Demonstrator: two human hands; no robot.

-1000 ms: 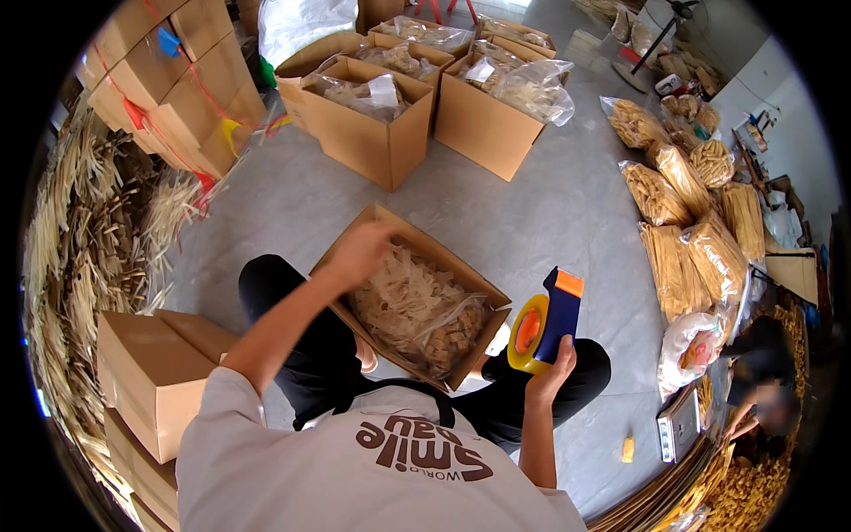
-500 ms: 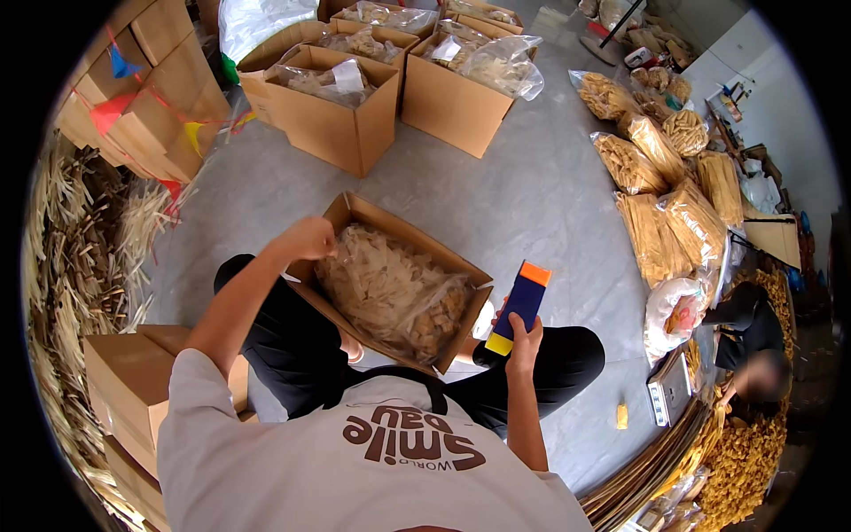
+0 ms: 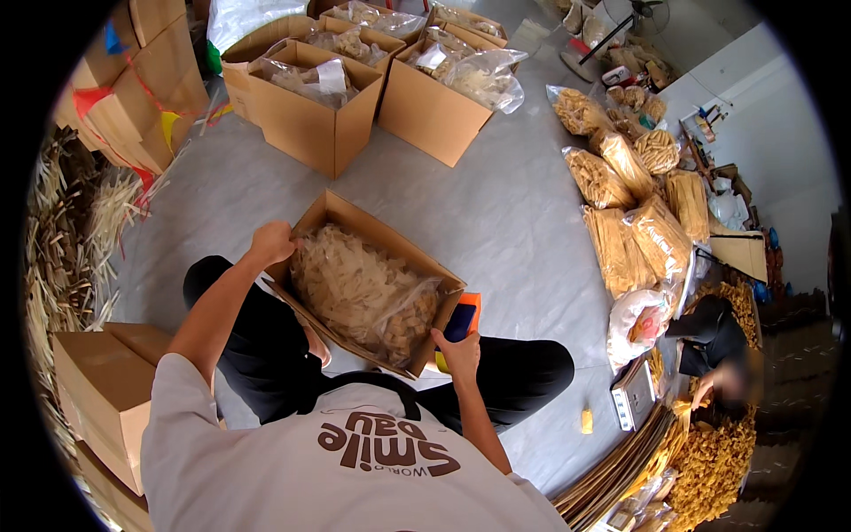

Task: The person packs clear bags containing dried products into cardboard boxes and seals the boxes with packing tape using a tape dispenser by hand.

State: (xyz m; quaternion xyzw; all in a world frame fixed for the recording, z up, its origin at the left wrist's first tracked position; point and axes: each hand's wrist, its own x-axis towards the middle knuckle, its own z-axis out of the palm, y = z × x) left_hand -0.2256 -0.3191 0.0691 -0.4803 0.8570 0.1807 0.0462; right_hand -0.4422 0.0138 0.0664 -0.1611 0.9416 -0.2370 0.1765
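An open cardboard box (image 3: 403, 248) stands between my bent legs. Inside it lies a clear plastic bag (image 3: 350, 279) full of pale, flat dried pieces, with browner chunks at its near right end. My left hand (image 3: 273, 243) is closed on the box's left rim. At the opposite, near right end, my right hand (image 3: 458, 351) is closed around a slim dark blue box (image 3: 459, 321) with orange and yellow ends. That hand's thumb side meets the cardboard rim, and its other fingers are mostly hidden.
Several filled cardboard boxes (image 3: 310, 124) stand ahead. Bagged yellowish sticks (image 3: 656, 230) lie to the right, near a scale (image 3: 634, 395) and a person (image 3: 714, 346) working. Dried strips (image 3: 66, 266) pile up at the left. Another carton (image 3: 97, 381) is by my left side.
My right hand has brought the dark blue box leftward, against the cardboard box's near right end. My left hand has settled on the left rim. The view has shifted slightly.
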